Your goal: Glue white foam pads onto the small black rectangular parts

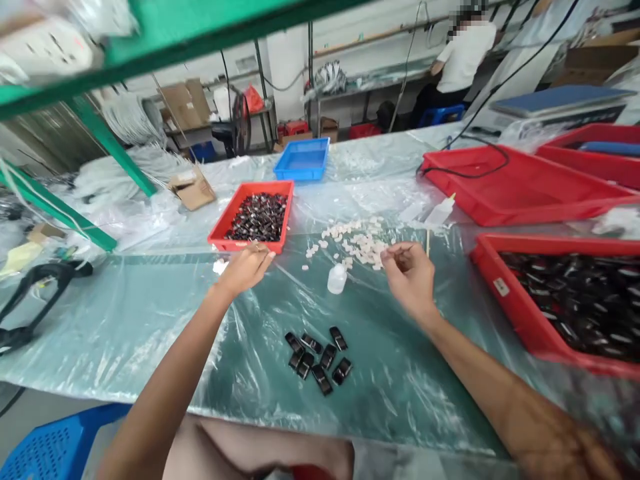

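Observation:
My left hand (249,268) is at the front rim of a red tray (219,235) filled with small dark shiny pieces (260,217). Its fingers are bent together, and anything in them is hidden. Beside a scatter of small pale pieces (357,241), my right hand (411,277) is closed in a pinch; whatever is between thumb and forefinger is too small to name. A white translucent bottle (337,279) stands between the hands. Nearer my body lie several black toy car bodies (327,357) in a loose group on the plastic-covered table (400,393).
On the right is a red bin (520,313) of black glossy parts, with a larger red tray (490,200) behind it. A squeeze bottle (441,211) lies near that tray. Farther back sits a blue tray (303,175). A green shelf frame (200,57) crosses overhead. A person (467,53) sits in the background.

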